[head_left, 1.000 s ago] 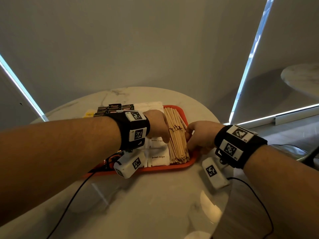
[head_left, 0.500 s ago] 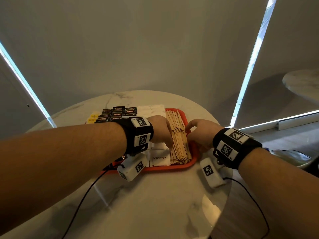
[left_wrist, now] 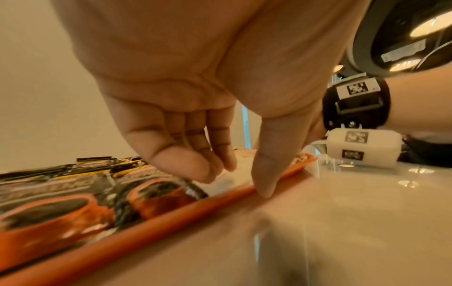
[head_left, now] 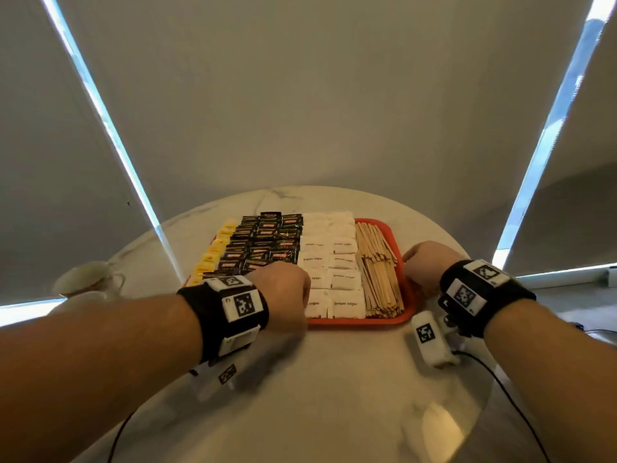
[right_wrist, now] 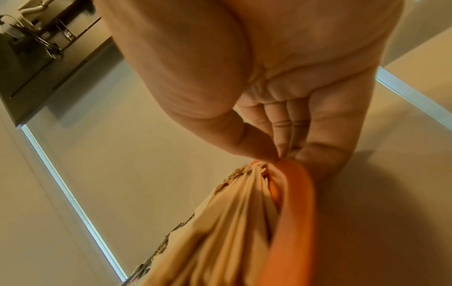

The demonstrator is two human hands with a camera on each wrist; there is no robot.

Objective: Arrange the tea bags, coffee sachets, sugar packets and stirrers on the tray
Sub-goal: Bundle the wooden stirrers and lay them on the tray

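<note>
Both hands off the stirrers [head_left: 379, 269] since a second ago: right hand [head_left: 424, 267] pinches tray [head_left: 360, 320] rim, left hand [head_left: 283, 285] loosely curled, thumb at rim (arranging looks finished).

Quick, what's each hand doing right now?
Left hand: no grip, fingers loosely curled, thumb touching the tray rim.
Right hand: grip on the tray's right rim, beside the stirrers.
</note>
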